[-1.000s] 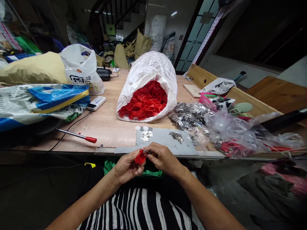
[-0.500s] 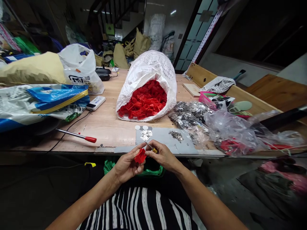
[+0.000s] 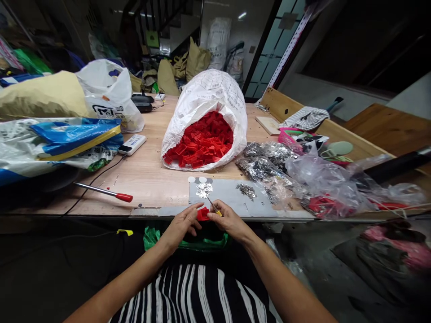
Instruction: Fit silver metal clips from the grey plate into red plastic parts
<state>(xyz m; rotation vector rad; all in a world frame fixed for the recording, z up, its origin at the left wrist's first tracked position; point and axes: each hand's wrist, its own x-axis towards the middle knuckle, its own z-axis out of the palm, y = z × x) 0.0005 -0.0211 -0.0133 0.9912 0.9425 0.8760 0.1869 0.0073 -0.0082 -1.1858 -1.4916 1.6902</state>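
Note:
A small red plastic part (image 3: 203,214) sits between my two hands at the front edge of the table. My right hand (image 3: 229,220) pinches the part's right side and also holds a thin metal-tipped tool with a yellow handle (image 3: 218,212), its tip pointing up and left. My left hand (image 3: 183,225) is at the part's left, its thumb close to the top and its fingers spread apart; whether it touches the part is hard to tell. Beyond the hands, shiny small metal pieces (image 3: 204,190) and a darker pile of small metal pieces (image 3: 247,191) lie on a grey sheet (image 3: 225,197).
A white sack (image 3: 215,89) full of red plastic parts (image 3: 205,141) lies open behind the sheet. Plastic bags of metal pieces (image 3: 266,166) are at right. To the left are a red-tipped lever (image 3: 124,197), a white power strip (image 3: 133,144) and large bags (image 3: 60,139). Green plastic (image 3: 202,243) hangs below the table edge.
The red part has moved slightly up and right. My left hand's fingers have loosened from around it and spread. My right hand has shifted a little right with the tool.

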